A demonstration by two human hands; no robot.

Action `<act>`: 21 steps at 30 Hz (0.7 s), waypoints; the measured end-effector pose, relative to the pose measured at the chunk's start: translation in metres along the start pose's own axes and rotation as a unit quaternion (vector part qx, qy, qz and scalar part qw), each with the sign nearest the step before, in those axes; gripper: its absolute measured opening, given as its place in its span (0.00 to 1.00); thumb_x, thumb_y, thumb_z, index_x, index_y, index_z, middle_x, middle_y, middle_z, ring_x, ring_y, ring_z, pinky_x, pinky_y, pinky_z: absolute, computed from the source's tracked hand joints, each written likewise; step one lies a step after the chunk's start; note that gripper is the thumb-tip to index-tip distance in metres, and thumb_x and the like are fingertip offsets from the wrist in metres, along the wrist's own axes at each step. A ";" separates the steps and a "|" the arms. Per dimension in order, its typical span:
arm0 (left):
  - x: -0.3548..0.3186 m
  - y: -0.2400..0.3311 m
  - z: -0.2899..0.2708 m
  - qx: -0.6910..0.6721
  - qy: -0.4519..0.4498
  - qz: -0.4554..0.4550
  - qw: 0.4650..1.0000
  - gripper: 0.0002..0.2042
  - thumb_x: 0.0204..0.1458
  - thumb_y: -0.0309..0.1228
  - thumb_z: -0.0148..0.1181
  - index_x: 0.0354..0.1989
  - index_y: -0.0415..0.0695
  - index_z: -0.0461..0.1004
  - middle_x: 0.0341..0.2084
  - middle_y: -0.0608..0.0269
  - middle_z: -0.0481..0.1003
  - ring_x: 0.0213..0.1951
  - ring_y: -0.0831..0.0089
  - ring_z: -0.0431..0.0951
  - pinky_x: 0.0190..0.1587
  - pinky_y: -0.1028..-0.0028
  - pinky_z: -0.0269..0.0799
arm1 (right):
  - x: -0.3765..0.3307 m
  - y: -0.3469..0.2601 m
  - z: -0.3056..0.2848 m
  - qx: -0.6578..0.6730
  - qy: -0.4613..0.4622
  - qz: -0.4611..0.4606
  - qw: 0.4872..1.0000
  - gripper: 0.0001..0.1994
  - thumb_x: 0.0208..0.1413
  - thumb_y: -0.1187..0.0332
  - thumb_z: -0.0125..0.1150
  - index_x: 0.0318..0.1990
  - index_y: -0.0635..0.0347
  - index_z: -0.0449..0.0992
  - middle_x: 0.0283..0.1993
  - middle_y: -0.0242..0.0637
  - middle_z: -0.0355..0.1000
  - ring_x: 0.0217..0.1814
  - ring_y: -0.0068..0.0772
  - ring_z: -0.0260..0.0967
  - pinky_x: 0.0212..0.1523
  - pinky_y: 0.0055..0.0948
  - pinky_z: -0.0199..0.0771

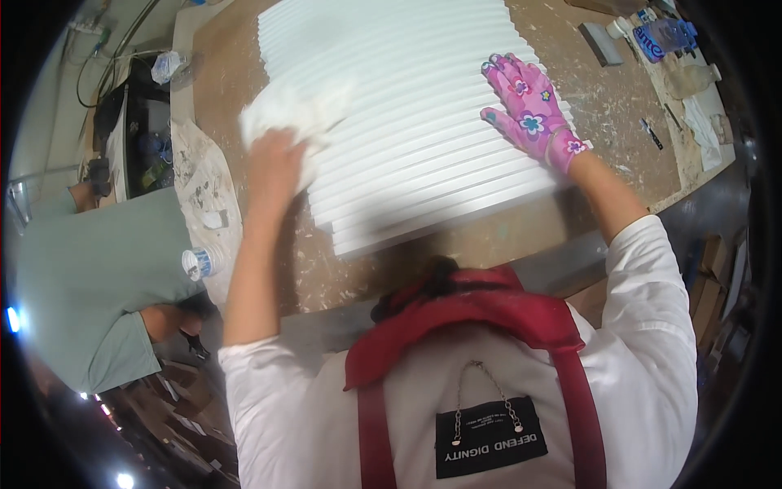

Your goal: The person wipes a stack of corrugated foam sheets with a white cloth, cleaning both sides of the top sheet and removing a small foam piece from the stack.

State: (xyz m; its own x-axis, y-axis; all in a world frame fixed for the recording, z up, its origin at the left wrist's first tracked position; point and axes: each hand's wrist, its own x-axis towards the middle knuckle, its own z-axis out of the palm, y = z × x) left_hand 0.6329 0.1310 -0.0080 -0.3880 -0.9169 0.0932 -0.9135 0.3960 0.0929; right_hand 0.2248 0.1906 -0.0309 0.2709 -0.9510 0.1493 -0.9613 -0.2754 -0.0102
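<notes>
Many long white strips [407,138] lie side by side across the worktable, forming a ridged sheet with uneven ends. My bare left hand [278,163] is closed on a white cloth [297,110] over the left ends of the strips; hand and cloth are a little blurred. On the right, my right hand [533,114] wears a pink flowered glove. It rests flat on the strips near their right ends, fingers apart and holding nothing.
The brown, paint-spotted worktable [224,61] carries a grey block [600,44], a blue-labelled bottle [664,39] and a small knife [651,134] at right. A white tub [197,264] stands at the left edge. A person in a green shirt [106,269] is close by on the left.
</notes>
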 end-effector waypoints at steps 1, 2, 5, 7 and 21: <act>-0.006 -0.010 -0.011 -0.003 -0.028 -0.049 0.998 0.17 0.54 0.39 0.58 0.43 0.38 0.76 0.40 0.48 0.75 0.44 0.52 0.73 0.47 0.60 0.68 | 0.000 -0.001 0.001 0.006 -0.001 0.003 1.000 0.32 0.61 0.46 0.47 0.66 0.56 0.57 0.70 0.45 0.52 0.74 0.47 0.43 0.72 0.45 0.38; -0.006 -0.011 -0.024 -0.008 -0.054 -0.099 0.994 0.18 0.53 0.40 0.58 0.43 0.36 0.76 0.40 0.47 0.75 0.45 0.52 0.74 0.47 0.60 0.68 | 0.000 -0.001 0.001 0.007 0.000 0.008 1.000 0.32 0.61 0.46 0.47 0.66 0.56 0.57 0.70 0.45 0.52 0.74 0.47 0.43 0.72 0.45 0.38; 0.024 0.029 -0.039 -0.075 0.032 -0.065 0.995 0.20 0.53 0.41 0.59 0.44 0.35 0.76 0.40 0.45 0.75 0.45 0.52 0.74 0.48 0.62 0.69 | -0.001 0.000 0.003 0.001 -0.004 0.007 1.000 0.32 0.61 0.46 0.46 0.66 0.56 0.57 0.70 0.45 0.52 0.75 0.46 0.42 0.72 0.45 0.37; 0.043 0.068 -0.016 -0.091 0.104 0.020 0.990 0.19 0.54 0.43 0.58 0.44 0.38 0.77 0.42 0.47 0.76 0.46 0.53 0.74 0.51 0.60 0.68 | 0.002 -0.004 0.000 0.008 -0.008 0.007 1.000 0.32 0.61 0.45 0.44 0.67 0.55 0.57 0.71 0.45 0.51 0.75 0.47 0.41 0.73 0.46 0.35; 0.003 -0.026 0.006 0.024 -0.017 -0.086 0.996 0.19 0.57 0.41 0.53 0.49 0.41 0.75 0.45 0.49 0.74 0.48 0.51 0.73 0.51 0.59 0.68 | 0.052 -0.007 0.009 0.002 -0.025 0.049 0.998 0.29 0.63 0.47 0.42 0.68 0.49 0.56 0.73 0.44 0.48 0.76 0.46 0.40 0.72 0.45 0.35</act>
State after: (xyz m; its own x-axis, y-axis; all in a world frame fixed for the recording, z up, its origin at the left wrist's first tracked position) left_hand 0.6547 0.1176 -0.0164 -0.2287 -0.9724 0.0471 -0.9712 0.2312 0.0581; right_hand 0.2458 0.1420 -0.0316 0.1773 -0.9793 0.0980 -0.9832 -0.1807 -0.0269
